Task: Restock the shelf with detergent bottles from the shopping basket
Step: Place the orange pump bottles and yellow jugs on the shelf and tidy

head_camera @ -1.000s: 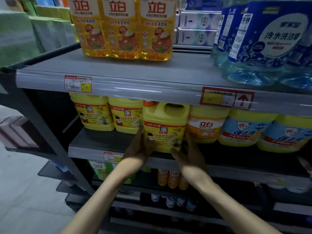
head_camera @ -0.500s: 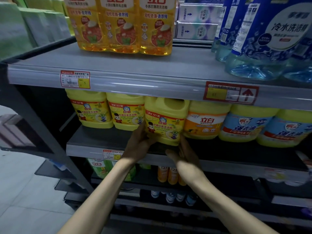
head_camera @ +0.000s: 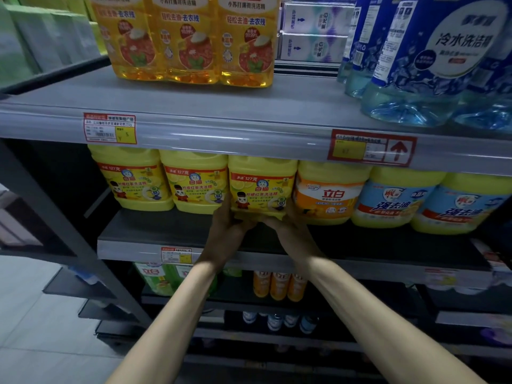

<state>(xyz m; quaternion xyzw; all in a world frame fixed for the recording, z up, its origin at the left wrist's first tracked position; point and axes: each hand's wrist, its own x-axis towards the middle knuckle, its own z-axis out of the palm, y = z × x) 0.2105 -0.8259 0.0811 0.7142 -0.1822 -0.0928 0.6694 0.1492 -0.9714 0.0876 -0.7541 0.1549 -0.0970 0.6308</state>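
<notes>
The yellow detergent bottle [head_camera: 261,187] is held upright at its base between both hands, over the middle shelf [head_camera: 155,236]. The left hand [head_camera: 227,228] is wrapped round the lower left corner. The right hand [head_camera: 288,228] is curled against the lower right corner. Whether the base touches the shelf cannot be told. Just left of the left hand, two matching yellow bottles [head_camera: 194,181] are lined up. Just right of the right hand, an orange-labelled bottle [head_camera: 329,192] is set. Above the hands, amber bottles [head_camera: 191,42] are seen on the upper shelf [head_camera: 221,106].
</notes>
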